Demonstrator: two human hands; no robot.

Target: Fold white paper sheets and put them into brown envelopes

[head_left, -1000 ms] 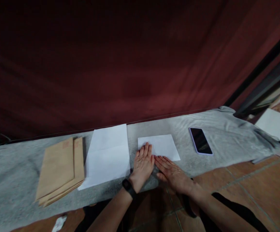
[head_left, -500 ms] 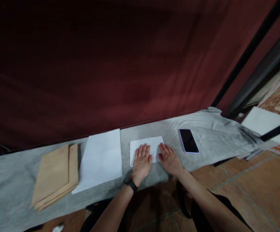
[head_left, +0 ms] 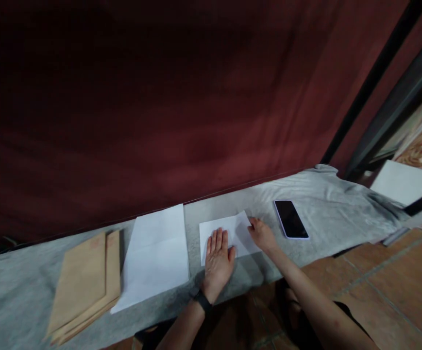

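A white sheet of paper (head_left: 242,232), folded to a smaller rectangle, lies on the grey cloth in front of me. My left hand (head_left: 218,257) rests flat on its left half, fingers stretched out. At the paper's right edge my right hand (head_left: 261,233) has its fingers closed on the border, and that side looks slightly raised. A dark band is on my left wrist. Left of my hands lies a stack of larger white sheets (head_left: 156,257). To the right is a phone (head_left: 291,219) with a dark screen and a pale purple edge.
Several brown envelopes (head_left: 81,277) lie stacked at the left. The grey cloth (head_left: 334,214) covers a narrow bench top. A dark red curtain (head_left: 196,121) hangs behind it. Black poles and a white board (head_left: 407,184) stand at the right, above a tiled floor (head_left: 385,267).
My right hand has gone from lying flat on the paper to gripping its right edge, which has lifted a little. My left hand stays flat. The whole view has shifted slightly.
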